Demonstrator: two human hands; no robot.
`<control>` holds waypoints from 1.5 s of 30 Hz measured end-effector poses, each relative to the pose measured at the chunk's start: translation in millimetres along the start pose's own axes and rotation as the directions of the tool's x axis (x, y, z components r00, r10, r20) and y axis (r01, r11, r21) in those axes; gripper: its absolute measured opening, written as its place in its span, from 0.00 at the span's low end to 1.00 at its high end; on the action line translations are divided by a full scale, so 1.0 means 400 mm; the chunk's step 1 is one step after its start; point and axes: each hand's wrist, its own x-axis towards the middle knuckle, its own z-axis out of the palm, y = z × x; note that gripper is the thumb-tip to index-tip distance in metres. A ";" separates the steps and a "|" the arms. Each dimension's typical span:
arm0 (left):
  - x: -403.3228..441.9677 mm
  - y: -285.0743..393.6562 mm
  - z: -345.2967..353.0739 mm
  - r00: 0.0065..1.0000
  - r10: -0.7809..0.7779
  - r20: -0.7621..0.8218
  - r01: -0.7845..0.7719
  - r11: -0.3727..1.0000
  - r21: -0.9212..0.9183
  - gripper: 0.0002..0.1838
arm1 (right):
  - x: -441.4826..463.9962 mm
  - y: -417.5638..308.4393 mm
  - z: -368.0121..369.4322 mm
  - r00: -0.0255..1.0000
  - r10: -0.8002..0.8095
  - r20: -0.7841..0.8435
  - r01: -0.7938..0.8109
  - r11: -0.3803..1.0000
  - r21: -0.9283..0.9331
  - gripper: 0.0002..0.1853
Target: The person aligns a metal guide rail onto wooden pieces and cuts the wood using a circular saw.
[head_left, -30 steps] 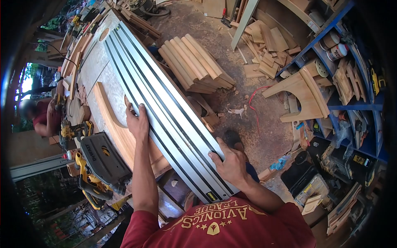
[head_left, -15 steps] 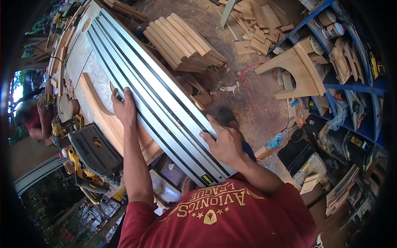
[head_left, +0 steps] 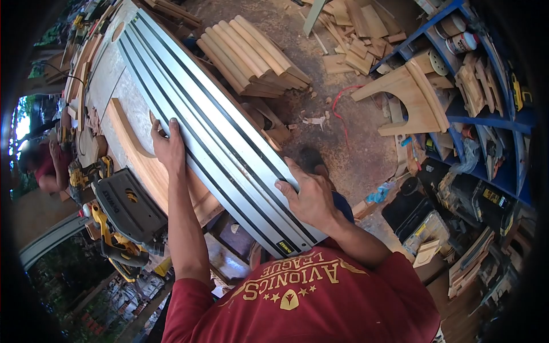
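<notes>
A long silver guide rail (head_left: 214, 137) with black strips lies diagonally over the workbench, its near end close to my shirt. My left hand (head_left: 170, 146) holds the rail's left edge, thumb on top and other fingers at the side; what looks like a pencil tip shows by those fingers. On the opposite edge, nearer my body, my right hand (head_left: 311, 194) grips the rail with its thumb on top and its fingertips partly hidden. A curved wooden piece (head_left: 137, 151) rests on the bench left of the rail, partly under my left forearm.
A black-and-yellow saw (head_left: 128, 208) and a drill (head_left: 86, 174) stand at the bench's left side. Stacked wooden pieces (head_left: 254, 54) are beyond the rail. Blue shelving (head_left: 486, 123) stands right, near an arched wooden part (head_left: 426, 108). Another person (head_left: 48, 166) is at far left.
The view has shifted, so the rail and bench appear farther left and slightly higher. Both hands keep their hold on the rail, with little movement along it.
</notes>
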 end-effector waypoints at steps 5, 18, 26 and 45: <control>0.000 0.002 0.001 1.000 -0.008 -0.009 0.008 1.000 -0.009 0.39 | -0.001 0.005 0.006 1.000 0.017 -0.002 -0.017 1.000 0.018 0.32; 0.006 -0.014 0.007 1.000 0.011 -0.026 -0.012 1.000 -0.023 0.38 | 0.004 0.012 0.009 0.999 -0.030 -0.041 0.032 0.999 0.040 0.31; 0.009 -0.017 0.008 0.999 0.035 -0.027 -0.035 0.999 0.000 0.38 | 0.004 0.015 0.009 0.999 -0.010 -0.042 0.013 0.997 0.074 0.30; -0.212 -0.161 -0.102 0.843 0.500 0.201 -0.521 0.851 0.065 0.34 | -0.108 -0.554 0.438 0.640 -0.752 0.156 0.740 0.659 0.137 0.31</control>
